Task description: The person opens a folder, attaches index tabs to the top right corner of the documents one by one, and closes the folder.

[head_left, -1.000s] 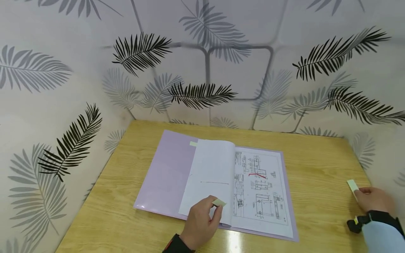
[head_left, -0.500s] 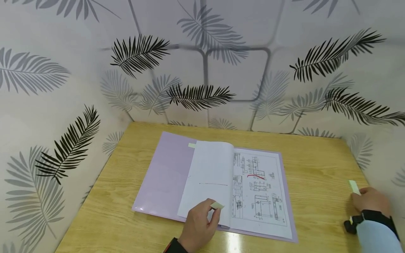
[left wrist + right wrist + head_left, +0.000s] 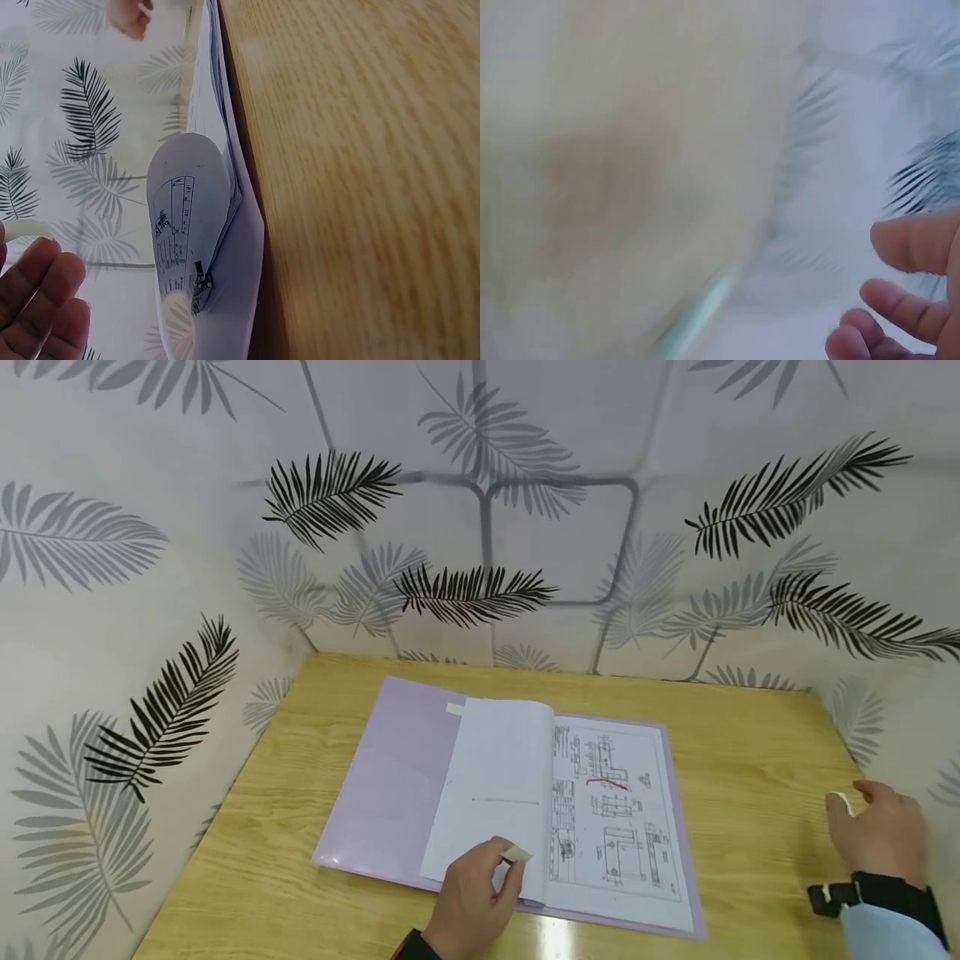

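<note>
My left hand (image 3: 474,893) pinches a small pale yellow sticky note (image 3: 517,853) between thumb and finger, over the lower part of a white page (image 3: 495,752). That page belongs to an open lilac folder (image 3: 378,777); the left wrist view shows its sheets curling up beside the hand. My right hand (image 3: 877,833) is at the far right of the table, thumb and fingers apart, holding nothing. A pale green strip of sticky notes (image 3: 697,319) lies near the table's edge; the hand mostly hides it in the head view.
The right page (image 3: 618,827) carries technical drawings and a red pen stroke. A pale sticky tab (image 3: 454,708) shows at the left page's top edge. The wooden table (image 3: 750,752) meets leaf-patterned sheeting (image 3: 480,527) at the back and sides.
My right hand has let go of the green strip, its fingers parting and the hand turning. My left hand keeps its pinch on the sticky note, nearly still.
</note>
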{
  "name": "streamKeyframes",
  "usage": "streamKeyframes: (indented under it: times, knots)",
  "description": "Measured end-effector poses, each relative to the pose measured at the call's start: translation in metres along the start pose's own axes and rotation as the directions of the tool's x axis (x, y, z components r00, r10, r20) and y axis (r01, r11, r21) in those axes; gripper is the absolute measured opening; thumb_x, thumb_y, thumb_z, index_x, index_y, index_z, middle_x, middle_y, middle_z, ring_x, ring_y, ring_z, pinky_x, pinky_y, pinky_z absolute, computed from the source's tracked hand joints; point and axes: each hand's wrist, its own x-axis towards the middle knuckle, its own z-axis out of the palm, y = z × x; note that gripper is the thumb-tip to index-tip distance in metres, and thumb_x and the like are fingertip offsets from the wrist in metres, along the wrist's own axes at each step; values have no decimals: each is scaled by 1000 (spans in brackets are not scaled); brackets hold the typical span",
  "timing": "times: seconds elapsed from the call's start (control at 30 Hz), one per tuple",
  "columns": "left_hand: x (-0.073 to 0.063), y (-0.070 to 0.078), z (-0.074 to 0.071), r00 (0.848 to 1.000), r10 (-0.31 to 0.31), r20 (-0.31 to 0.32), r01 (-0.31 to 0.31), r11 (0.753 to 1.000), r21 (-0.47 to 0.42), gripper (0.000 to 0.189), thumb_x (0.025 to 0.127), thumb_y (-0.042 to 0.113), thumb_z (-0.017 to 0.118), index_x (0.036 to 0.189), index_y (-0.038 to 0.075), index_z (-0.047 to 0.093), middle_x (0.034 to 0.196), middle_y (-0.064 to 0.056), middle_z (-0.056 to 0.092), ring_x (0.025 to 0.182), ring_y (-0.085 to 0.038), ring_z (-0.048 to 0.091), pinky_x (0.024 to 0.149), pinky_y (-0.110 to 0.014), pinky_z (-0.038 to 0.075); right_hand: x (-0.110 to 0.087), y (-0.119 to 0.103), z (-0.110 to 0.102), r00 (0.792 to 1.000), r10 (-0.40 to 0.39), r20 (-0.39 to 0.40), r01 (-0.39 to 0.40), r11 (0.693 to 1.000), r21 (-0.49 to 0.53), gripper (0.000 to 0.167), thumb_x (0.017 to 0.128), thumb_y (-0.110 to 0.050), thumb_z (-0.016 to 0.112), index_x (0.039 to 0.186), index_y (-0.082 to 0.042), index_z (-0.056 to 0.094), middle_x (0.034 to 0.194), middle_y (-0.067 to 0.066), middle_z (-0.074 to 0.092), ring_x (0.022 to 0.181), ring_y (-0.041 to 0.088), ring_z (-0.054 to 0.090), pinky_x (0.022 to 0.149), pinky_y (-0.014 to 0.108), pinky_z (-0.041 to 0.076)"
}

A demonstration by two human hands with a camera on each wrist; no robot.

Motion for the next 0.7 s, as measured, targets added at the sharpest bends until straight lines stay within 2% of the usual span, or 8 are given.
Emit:
streamKeyframes:
  times: [0.1, 0.2, 0.3, 0.37, 0.5, 0.57, 0.63, 0.7]
  knots:
    - [1, 0, 2, 999, 40, -6, -40, 999, 7, 7, 89, 9, 63, 94, 13, 62, 84, 7, 63, 66, -3, 52, 62, -12, 43, -26, -29, -10, 971, -238, 7, 237, 968, 77, 47, 97, -23, 54, 129, 10, 49, 113, 32, 52, 96, 45, 51, 73, 54, 43]
    - [5, -1, 5, 994, 110, -18, -109, 994, 23, 6, 89, 9, 63, 93, 13, 62, 83, 7, 62, 67, -4, 54, 64, -12, 44, -56, -64, -10, 885, -465, 26, 456, 876, 159, 38, 97, -26, 57, 121, 3, 58, 96, 18, 62, 81, 30, 58, 64, 37, 47]
    - [8, -2, 6, 987, 159, -16, -158, 987, 41, 5, 89, 9, 63, 93, 12, 61, 83, 7, 62, 71, -4, 56, 67, -13, 46, -93, -101, -2, 782, -618, 87, 575, 768, 284, 27, 96, -25, 61, 115, -6, 62, 84, 2, 63, 70, 14, 57, 57, 24, 46]
    - [9, -2, 8, 984, 179, -13, -178, 983, 49, 6, 88, 9, 64, 91, 13, 61, 82, 7, 62, 72, -3, 57, 68, -13, 46, -118, -123, 5, 704, -698, 135, 602, 686, 408, 22, 95, -22, 63, 113, -11, 63, 79, -4, 61, 63, 9, 53, 53, 22, 45]
    - [10, -1, 10, 978, 209, 0, -208, 977, 54, 12, 83, 6, 67, 88, 14, 61, 80, 7, 62, 71, -3, 59, 65, -10, 45, -162, -153, 21, 487, -860, 151, 593, 453, 666, 25, 92, -13, 66, 116, -15, 61, 73, -8, 61, 55, 3, 50, 47, 21, 43]
    - [10, 0, 11, 975, 223, 12, -223, 973, 55, 14, 80, 4, 69, 85, 15, 61, 77, 7, 62, 68, -2, 58, 63, -9, 44, -178, -161, 29, 398, -908, 133, 559, 355, 749, 29, 91, -9, 66, 119, -15, 59, 71, -9, 62, 53, 1, 48, 46, 21, 43]
    - [9, 1, 11, 972, 235, 23, -236, 970, 62, 17, 77, 3, 70, 83, 15, 60, 74, 8, 60, 64, -3, 57, 61, -8, 43, -189, -166, 35, 349, -928, 131, 508, 305, 805, 31, 91, -8, 65, 121, -15, 57, 71, -10, 62, 53, 0, 48, 45, 20, 43]
    - [8, 2, 11, 969, 243, 32, -245, 967, 75, 18, 75, 3, 70, 81, 15, 59, 71, 8, 58, 61, -3, 54, 58, -7, 40, -197, -170, 39, 339, -929, 148, 456, 300, 838, 29, 92, -9, 65, 119, -16, 58, 70, -10, 62, 52, -1, 47, 44, 20, 42]
